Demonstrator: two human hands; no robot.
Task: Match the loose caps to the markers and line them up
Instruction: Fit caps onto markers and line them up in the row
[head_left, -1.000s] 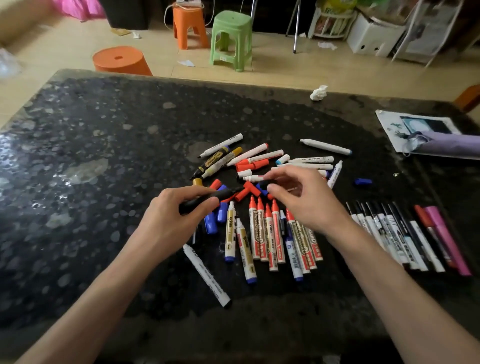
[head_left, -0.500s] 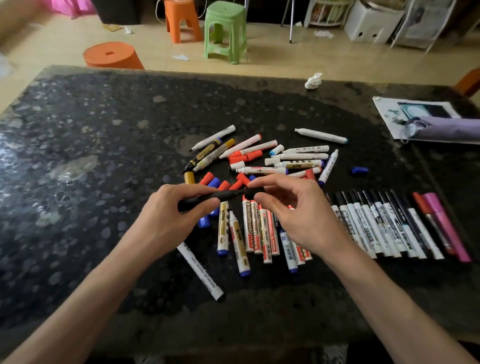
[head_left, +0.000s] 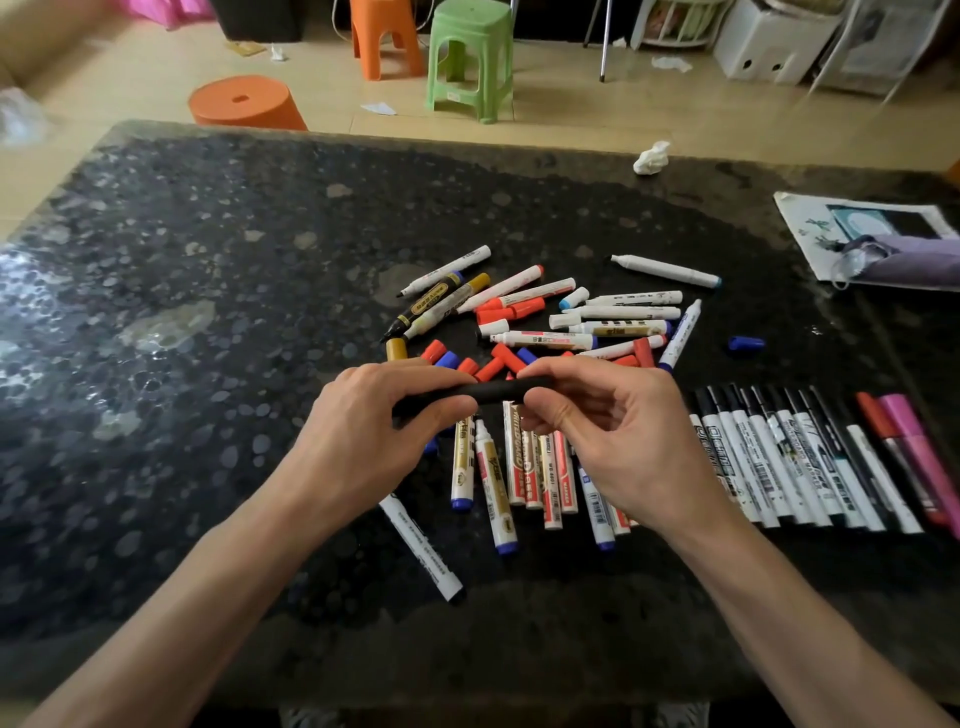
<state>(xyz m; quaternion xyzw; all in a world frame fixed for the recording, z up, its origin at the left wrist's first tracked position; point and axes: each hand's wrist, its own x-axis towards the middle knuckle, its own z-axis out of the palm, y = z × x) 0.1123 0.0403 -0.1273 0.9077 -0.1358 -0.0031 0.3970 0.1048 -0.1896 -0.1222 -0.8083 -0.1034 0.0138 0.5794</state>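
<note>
Hands meet above the dark speckled bench (head_left: 156, 312), holding 1 black marker (head_left: 493, 391) level between them: the left hand (head_left: 374, 431) has its grip curled round the left end, the right hand (head_left: 618, 441) pinches the other end between thumb and forefinger. Loose red and blue caps (head_left: 491, 366) lie on the bench just behind it; a row of black-capped markers (head_left: 789, 457) lies at right.
</note>
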